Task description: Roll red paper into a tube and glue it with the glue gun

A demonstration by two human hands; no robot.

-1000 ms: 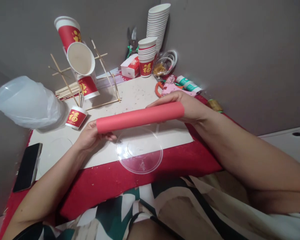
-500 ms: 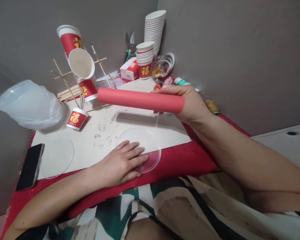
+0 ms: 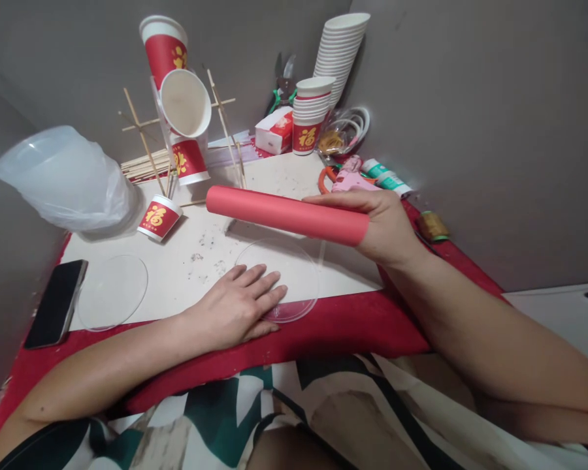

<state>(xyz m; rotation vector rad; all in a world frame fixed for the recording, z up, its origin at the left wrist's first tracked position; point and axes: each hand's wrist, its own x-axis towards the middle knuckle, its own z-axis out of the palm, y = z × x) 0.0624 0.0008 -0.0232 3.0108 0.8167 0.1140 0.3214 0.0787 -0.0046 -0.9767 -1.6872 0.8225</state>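
Observation:
My right hand (image 3: 385, 225) grips a red paper tube (image 3: 287, 215) near its right end, with the fingers partly hidden behind it. The tube is held above the white board (image 3: 176, 287), nearly level and tilted slightly. Flat and with fingers stretched out, my left hand (image 3: 242, 300) lies on the near left part of a clear round plastic disc (image 3: 301, 277). That disc straddles the white board and the red cloth (image 3: 343, 333). A second clear disc (image 3: 115, 294) lies farther left.
A construction of red-and-white paper cups (image 3: 186, 104) and wooden sticks (image 3: 144, 140) stands at the back left. Around it are a bagged plastic container (image 3: 78, 183), a small cut cup (image 3: 159, 219), a phone (image 3: 56, 303), stacked cups (image 3: 308, 124), pruning shears (image 3: 284, 85) and a pink glue gun (image 3: 350, 179).
The view has shifted, so the table items sit a little differently in frame. The red tube tilts slightly more, its right end lower. My left hand stays flat on the disc.

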